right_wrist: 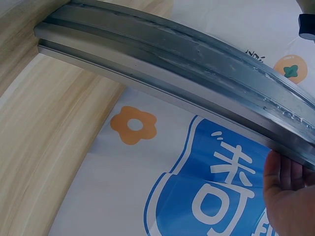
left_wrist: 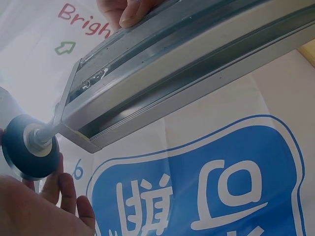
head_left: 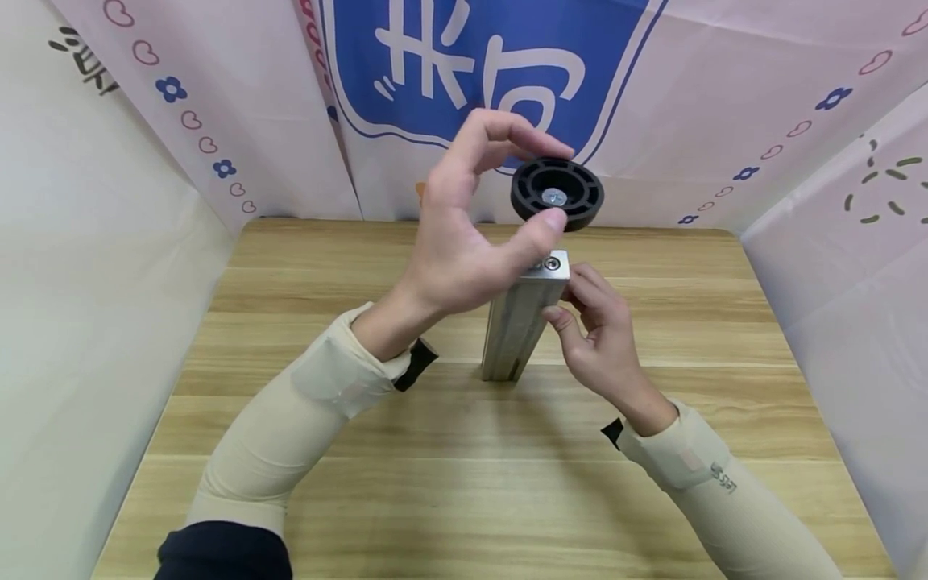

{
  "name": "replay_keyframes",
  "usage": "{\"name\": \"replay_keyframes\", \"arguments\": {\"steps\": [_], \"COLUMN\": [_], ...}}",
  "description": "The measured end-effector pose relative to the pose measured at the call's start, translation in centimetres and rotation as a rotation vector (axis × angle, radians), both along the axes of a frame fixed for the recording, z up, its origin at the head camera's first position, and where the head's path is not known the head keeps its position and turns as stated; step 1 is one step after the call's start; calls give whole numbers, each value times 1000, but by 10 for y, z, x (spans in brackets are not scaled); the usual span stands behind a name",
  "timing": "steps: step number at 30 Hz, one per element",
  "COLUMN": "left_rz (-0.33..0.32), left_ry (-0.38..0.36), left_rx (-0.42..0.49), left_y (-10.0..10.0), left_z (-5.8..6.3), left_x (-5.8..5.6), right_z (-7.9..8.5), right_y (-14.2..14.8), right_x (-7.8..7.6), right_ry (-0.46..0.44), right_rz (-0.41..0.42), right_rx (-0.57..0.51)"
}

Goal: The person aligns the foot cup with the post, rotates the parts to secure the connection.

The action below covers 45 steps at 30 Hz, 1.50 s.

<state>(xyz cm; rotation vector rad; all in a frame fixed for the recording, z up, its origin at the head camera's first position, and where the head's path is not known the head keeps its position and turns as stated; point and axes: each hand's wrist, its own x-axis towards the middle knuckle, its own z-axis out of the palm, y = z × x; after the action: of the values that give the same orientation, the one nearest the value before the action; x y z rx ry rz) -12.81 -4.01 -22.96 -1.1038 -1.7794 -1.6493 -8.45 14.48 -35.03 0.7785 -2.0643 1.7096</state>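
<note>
A silver aluminium profile (head_left: 510, 330) stands upright on the wooden table, with a metal end plate (head_left: 557, 263) and a bolt on top. Above the plate is a round black levelling foot (head_left: 589, 197) with a screw head in its centre. My left hand (head_left: 464, 242) pinches the foot's rim between thumb and fingers. In the left wrist view, the foot's threaded stud (left_wrist: 45, 134) meets the end plate. My right hand (head_left: 602, 338) grips the profile near its upper end, thumb on the near side. The right wrist view shows those fingertips (right_wrist: 285, 172) against the profile's edge.
The wooden table (head_left: 348, 483) spreads around the profile's base. A printed cloth (head_left: 696, 80) with a blue sign hangs behind it, and pale cloth walls (head_left: 80, 266) flank both sides. Black wrist-camera pieces (head_left: 417, 365) project from the sleeves.
</note>
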Motion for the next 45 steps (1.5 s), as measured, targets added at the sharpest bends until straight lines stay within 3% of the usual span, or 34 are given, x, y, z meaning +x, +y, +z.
{"name": "replay_keyframes", "arguments": {"steps": [10, 18, 28, 32, 45], "left_rz": [-132, 38, 191, 212, 189], "left_ry": [-97, -53, -16, -18, -27], "left_rx": [-47, -74, -82, -95, -89], "left_y": [0, -2, 0, 0, -1], "left_z": [1, -3, 4, 5, 4], "left_x": [-2, 4, 5, 5, 4], "right_z": [2, -1, -1, -1, 1], "right_y": [0, -1, -1, -1, -1], "right_x": [0, 2, 0, 0, 0], "right_ry": [-5, 11, 18, 11, 12], "right_rz": [-13, 10, 8, 4, 6], "right_rx": [-2, -17, -11, -11, -2]}}
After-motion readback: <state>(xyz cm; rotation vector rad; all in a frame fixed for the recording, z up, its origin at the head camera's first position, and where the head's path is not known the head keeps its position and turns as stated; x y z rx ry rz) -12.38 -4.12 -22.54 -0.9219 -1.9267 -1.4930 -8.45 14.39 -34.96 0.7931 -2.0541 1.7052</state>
